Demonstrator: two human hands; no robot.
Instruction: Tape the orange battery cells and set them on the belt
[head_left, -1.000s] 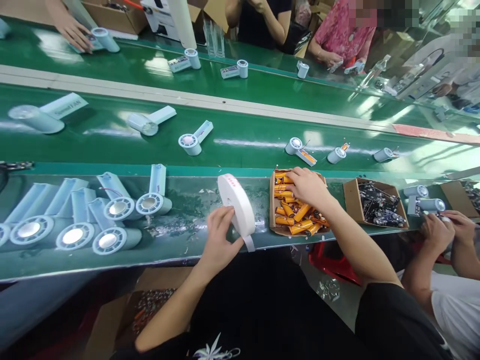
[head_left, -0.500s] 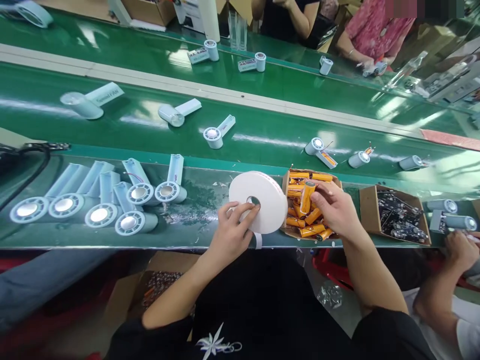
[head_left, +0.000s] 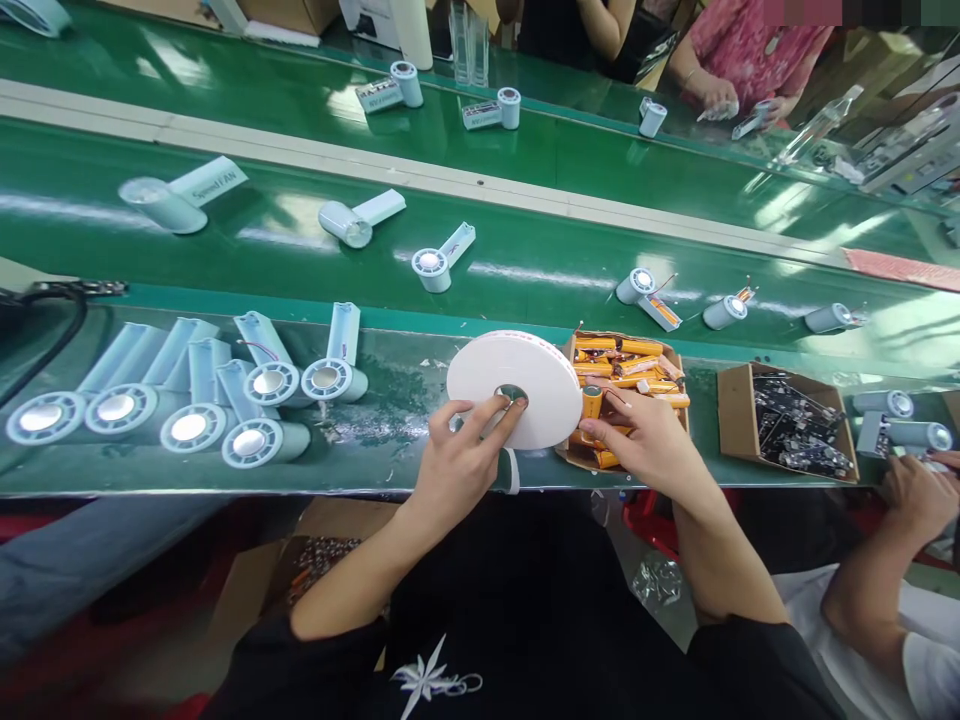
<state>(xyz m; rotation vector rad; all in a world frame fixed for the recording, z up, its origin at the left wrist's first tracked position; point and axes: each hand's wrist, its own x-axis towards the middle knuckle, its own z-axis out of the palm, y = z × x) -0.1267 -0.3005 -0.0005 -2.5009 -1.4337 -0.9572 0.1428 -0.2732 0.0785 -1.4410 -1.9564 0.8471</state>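
Note:
My left hand (head_left: 463, 448) grips a wide roll of white tape (head_left: 480, 365), its fingertips at the centre hole. A loose tape end hangs from the roll's lower edge. Between the thumb and fingers of my right hand (head_left: 641, 435) is an orange cylindrical battery (head_left: 592, 402), close to the roll's right edge. Below and behind it, a cardboard box (head_left: 571, 455) holds many more orange batteries (head_left: 630, 347) with thin wires; my right hand hides part of that box.
Several light blue fan housings (head_left: 191, 428) lie at the left. Right of the batteries stands a carton (head_left: 739, 425) of small dark circuit parts. More housings (head_left: 431, 268) lie on the green conveyor (head_left: 525, 245). A co-worker's hand (head_left: 922, 495) is at far right; people sit opposite.
My right hand has moved left and slightly down with the battery, from above the box to beside the tape roll. The roll has tilted a little; my left hand stays on it.

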